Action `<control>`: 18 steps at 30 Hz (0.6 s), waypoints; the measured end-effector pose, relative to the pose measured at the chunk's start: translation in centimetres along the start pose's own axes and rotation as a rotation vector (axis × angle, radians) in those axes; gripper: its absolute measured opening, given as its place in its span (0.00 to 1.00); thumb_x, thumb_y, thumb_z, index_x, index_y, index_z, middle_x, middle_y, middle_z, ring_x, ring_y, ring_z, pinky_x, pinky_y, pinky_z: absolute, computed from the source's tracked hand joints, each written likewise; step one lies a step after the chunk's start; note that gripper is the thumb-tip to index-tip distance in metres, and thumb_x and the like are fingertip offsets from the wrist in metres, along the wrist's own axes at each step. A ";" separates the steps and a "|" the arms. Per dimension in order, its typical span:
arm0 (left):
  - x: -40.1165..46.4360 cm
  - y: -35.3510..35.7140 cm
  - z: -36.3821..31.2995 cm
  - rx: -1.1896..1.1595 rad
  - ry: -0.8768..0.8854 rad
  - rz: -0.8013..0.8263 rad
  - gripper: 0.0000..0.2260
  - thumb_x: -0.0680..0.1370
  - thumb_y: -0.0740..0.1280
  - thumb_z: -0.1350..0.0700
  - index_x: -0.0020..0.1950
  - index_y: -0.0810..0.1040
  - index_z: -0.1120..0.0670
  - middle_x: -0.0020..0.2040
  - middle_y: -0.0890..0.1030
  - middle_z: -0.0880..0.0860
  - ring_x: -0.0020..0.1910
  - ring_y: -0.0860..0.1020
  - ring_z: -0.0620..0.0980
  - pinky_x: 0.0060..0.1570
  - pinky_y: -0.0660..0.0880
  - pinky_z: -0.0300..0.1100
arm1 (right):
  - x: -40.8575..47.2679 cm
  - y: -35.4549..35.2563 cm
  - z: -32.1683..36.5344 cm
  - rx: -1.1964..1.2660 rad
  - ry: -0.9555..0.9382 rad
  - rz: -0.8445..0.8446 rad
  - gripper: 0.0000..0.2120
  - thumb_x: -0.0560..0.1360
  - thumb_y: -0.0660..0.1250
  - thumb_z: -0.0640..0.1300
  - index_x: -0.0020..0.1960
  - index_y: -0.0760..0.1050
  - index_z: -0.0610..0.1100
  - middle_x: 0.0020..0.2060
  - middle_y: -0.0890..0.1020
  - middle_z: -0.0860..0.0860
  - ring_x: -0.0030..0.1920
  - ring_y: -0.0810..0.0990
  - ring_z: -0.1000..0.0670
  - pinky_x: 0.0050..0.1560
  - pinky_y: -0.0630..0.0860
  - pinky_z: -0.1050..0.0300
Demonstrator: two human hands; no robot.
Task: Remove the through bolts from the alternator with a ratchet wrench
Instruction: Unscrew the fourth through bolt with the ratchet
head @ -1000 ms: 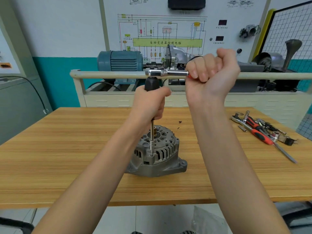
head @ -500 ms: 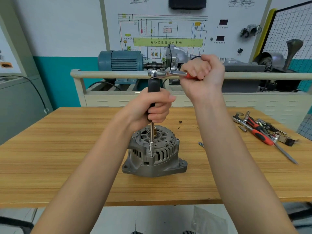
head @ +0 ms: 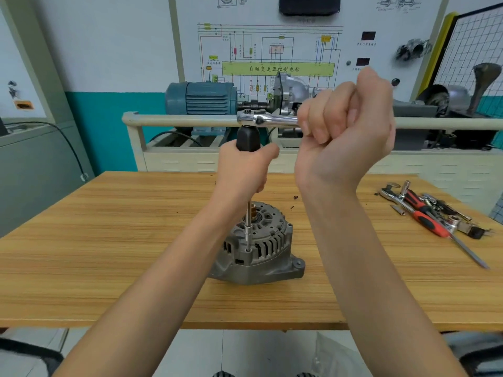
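A grey alternator stands on the wooden table, its vented face up. A thin extension shaft rises from a bolt hole near its front rim to a black handle. My left hand grips that handle and holds the shaft upright. On top sits the chrome ratchet wrench, lying level and pointing right. My right hand grips the wrench's handle in a fist, palm toward me. The bolt head under the socket is hidden.
Loose tools, among them a red-handled driver and sockets, lie at the table's right end. Small dark bits lie behind the alternator. Beyond the table stands a training bench with a rail, a blue motor and a wiring board.
My right hand has swung the ratchet handle back toward the right, away from its nearer position half a second ago. My left hand slid higher on the black handle. The alternator shifted slightly.
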State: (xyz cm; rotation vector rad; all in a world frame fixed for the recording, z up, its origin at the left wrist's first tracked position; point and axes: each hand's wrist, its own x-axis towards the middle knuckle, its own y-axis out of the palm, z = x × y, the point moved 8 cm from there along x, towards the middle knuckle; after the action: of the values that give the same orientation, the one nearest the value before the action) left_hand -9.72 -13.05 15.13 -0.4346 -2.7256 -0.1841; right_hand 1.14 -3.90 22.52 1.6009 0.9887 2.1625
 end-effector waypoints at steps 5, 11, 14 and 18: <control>-0.5 1.4 -1.2 -0.071 -0.022 0.502 0.15 0.73 0.67 0.63 0.28 0.67 0.56 0.23 0.66 0.51 0.23 0.65 0.49 0.27 0.64 0.39 | 2.3 -3.7 -4.2 0.296 0.504 -0.261 0.27 0.76 0.54 0.35 0.20 0.58 0.47 0.16 0.57 0.54 0.17 0.55 0.54 0.19 0.56 0.63; -0.6 2.6 -1.0 -0.161 -0.107 0.578 0.19 0.72 0.63 0.61 0.23 0.61 0.52 0.19 0.59 0.48 0.17 0.56 0.44 0.21 0.53 0.35 | 2.2 -4.5 -5.8 0.439 0.572 -0.359 0.25 0.76 0.55 0.35 0.21 0.57 0.46 0.16 0.58 0.54 0.16 0.55 0.55 0.17 0.56 0.64; -0.2 1.7 -0.7 -0.114 -0.083 0.384 0.23 0.76 0.62 0.64 0.23 0.61 0.50 0.19 0.59 0.47 0.17 0.55 0.44 0.21 0.54 0.33 | 1.9 -3.8 -3.8 0.298 0.419 -0.273 0.25 0.76 0.54 0.35 0.21 0.57 0.47 0.17 0.57 0.54 0.18 0.54 0.54 0.20 0.57 0.61; 0.1 0.0 -0.4 -0.058 -0.047 -0.014 0.16 0.74 0.64 0.65 0.30 0.63 0.53 0.23 0.62 0.48 0.20 0.58 0.45 0.21 0.57 0.34 | 0.4 -0.9 -1.0 0.043 0.111 -0.114 0.24 0.75 0.56 0.34 0.23 0.59 0.48 0.17 0.57 0.52 0.19 0.55 0.52 0.25 0.57 0.59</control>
State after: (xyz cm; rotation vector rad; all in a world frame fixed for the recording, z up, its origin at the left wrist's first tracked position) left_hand -9.68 -13.12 15.53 -0.4416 -2.7758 -0.2600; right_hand -0.08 -3.36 22.09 1.4192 1.1382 2.1861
